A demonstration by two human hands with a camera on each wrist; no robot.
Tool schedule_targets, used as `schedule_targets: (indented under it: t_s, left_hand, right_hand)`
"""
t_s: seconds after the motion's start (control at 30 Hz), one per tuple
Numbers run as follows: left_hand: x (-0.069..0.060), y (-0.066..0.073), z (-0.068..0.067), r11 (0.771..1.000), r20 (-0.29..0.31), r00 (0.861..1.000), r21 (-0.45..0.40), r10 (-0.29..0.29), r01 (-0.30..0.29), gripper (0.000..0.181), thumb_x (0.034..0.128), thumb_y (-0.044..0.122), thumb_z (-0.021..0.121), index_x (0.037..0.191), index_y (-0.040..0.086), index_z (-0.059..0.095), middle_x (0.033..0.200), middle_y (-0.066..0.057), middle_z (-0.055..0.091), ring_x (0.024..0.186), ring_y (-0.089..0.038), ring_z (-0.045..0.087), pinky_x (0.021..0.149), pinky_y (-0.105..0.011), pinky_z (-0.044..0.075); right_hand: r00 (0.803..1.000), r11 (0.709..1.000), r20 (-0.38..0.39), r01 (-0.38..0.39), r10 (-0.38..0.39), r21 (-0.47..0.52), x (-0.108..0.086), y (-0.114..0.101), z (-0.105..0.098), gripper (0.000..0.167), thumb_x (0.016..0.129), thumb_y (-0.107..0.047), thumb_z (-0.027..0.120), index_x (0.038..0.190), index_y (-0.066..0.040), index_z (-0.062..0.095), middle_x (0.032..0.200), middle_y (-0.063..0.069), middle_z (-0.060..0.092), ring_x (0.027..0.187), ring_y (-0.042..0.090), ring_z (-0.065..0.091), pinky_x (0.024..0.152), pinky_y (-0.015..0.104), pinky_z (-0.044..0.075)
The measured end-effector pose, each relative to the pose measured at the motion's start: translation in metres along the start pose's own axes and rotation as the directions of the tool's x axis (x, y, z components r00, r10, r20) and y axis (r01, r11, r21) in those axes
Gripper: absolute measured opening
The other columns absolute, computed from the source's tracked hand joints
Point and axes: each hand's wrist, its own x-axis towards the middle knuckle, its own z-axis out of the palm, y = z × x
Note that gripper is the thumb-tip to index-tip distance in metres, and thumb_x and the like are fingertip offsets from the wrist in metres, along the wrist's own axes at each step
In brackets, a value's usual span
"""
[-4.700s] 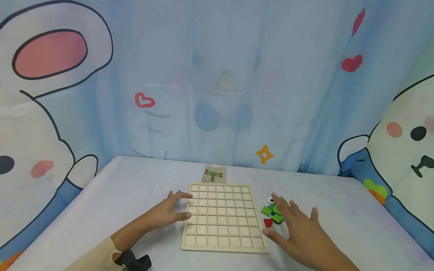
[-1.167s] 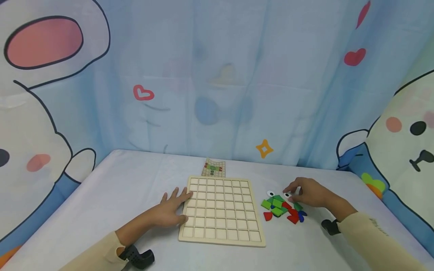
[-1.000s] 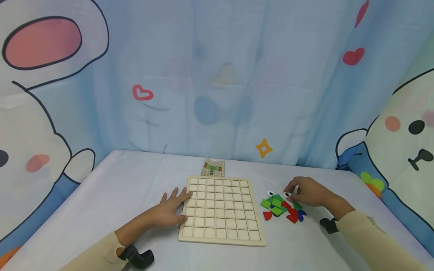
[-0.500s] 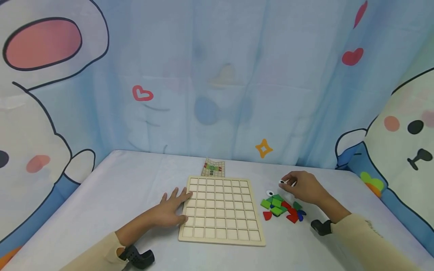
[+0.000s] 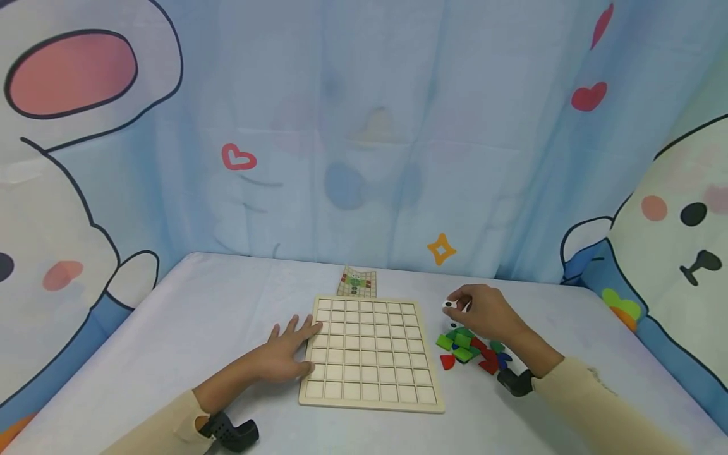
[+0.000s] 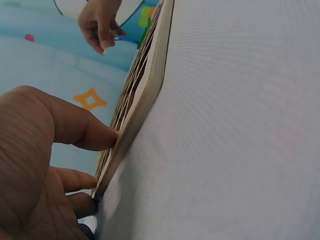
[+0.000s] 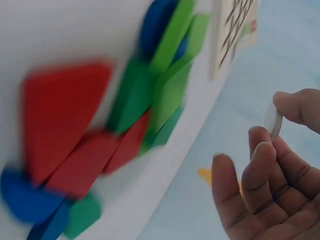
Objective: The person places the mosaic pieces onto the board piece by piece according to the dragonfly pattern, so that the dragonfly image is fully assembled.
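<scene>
My right hand [image 5: 483, 311] pinches a round white eye piece [image 5: 449, 304] with a black dot between thumb and fingers. It is held above the table, over the back of the pile; the right wrist view shows the eye piece [image 7: 273, 120] edge-on. Just below it lies a second eye piece [image 5: 453, 325], partly hidden. My left hand [image 5: 281, 355], fingers spread, rests on the left edge of a wooden grid board [image 5: 370, 407]. In the left wrist view its thumb [image 6: 95, 134] touches the board's side.
Loose pieces lie right of the board: green squares [image 5: 462, 354], red pieces [image 5: 447, 362] and blue ones [image 5: 503, 358]. A small pattern card [image 5: 357, 282] lies behind the board on the white table [image 5: 256, 291]. A printed curtain [image 5: 273, 208] hangs behind.
My right hand came to the pile, picked the eye piece up from its back, and has carried it left. The left hand moved onto the board's edge earlier and has since stayed still.
</scene>
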Motion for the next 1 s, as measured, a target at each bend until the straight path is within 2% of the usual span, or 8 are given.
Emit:
schedule_targets:
  t_s: [0.23, 0.5, 0.7, 0.83, 1.0]
  left_hand:
    - [-0.002, 0.000, -0.001, 1.000, -0.003, 1.000, -0.001, -0.003, 0.003, 0.075, 0.0877, 0.021, 0.064, 0.155, 0.013, 0.032, 0.165, -0.015, 0.018, 0.154, -0.037, 0.004, 0.122, -0.058, -0.003]
    - [-0.002, 0.002, -0.001, 1.000, -0.005, 1.000, -0.009, 0.000, 0.000, 0.074, 0.0888, 0.021, 0.064, 0.155, 0.012, 0.032, 0.165, -0.015, 0.018, 0.154, -0.036, 0.003, 0.122, -0.057, -0.003]
    - [-0.001, 0.002, -0.001, 1.000, -0.010, 1.000, -0.005, 0.001, -0.001, 0.074, 0.0883, 0.020, 0.064, 0.155, 0.012, 0.032, 0.164, -0.016, 0.019, 0.154, -0.037, 0.004, 0.122, -0.058, -0.002]
    - [0.000, 0.001, -0.001, 1.000, -0.006, 1.000, -0.007, 0.004, -0.004, 0.074, 0.0881, 0.020, 0.063, 0.155, 0.011, 0.032, 0.164, -0.017, 0.018, 0.154, -0.037, 0.004, 0.121, -0.059, -0.002]
    - [0.000, 0.001, 0.000, 1.000, -0.009, 1.000, -0.011, 0.004, -0.004, 0.074, 0.0877, 0.019, 0.063, 0.155, 0.011, 0.033, 0.164, -0.017, 0.019, 0.154, -0.037, 0.004, 0.122, -0.058, -0.002]
  right_hand:
    - [0.997, 0.996, 0.036, 0.073, -0.075, 0.059, 0.008, -0.030, 0.006, 0.026, 0.088, -0.027, 0.072, 0.101, -0.005, 0.073, 0.080, 0.001, 0.064, 0.068, 0.013, 0.056, 0.054, 0.026, 0.047]
    - [0.989, 0.992, 0.086, 0.114, -0.119, 0.061, 0.021, -0.054, 0.015, 0.025, 0.089, -0.027, 0.072, 0.102, -0.007, 0.073, 0.082, 0.000, 0.065, 0.070, 0.011, 0.057, 0.058, 0.028, 0.047]
    - [0.980, 0.991, 0.145, 0.129, -0.134, 0.041, 0.033, -0.070, 0.023, 0.023, 0.089, -0.027, 0.073, 0.100, -0.007, 0.073, 0.079, -0.001, 0.065, 0.065, 0.011, 0.055, 0.059, 0.028, 0.047]
    - [0.964, 0.986, 0.205, 0.165, -0.167, 0.027, 0.041, -0.078, 0.028, 0.023, 0.089, -0.029, 0.072, 0.100, -0.009, 0.074, 0.081, -0.003, 0.066, 0.068, 0.009, 0.057, 0.063, 0.028, 0.048]
    - [0.925, 0.965, 0.275, 0.252, -0.261, 0.066, 0.054, -0.083, 0.034, 0.020, 0.091, -0.027, 0.070, 0.101, -0.010, 0.074, 0.087, -0.003, 0.070, 0.077, 0.008, 0.062, 0.070, 0.029, 0.052]
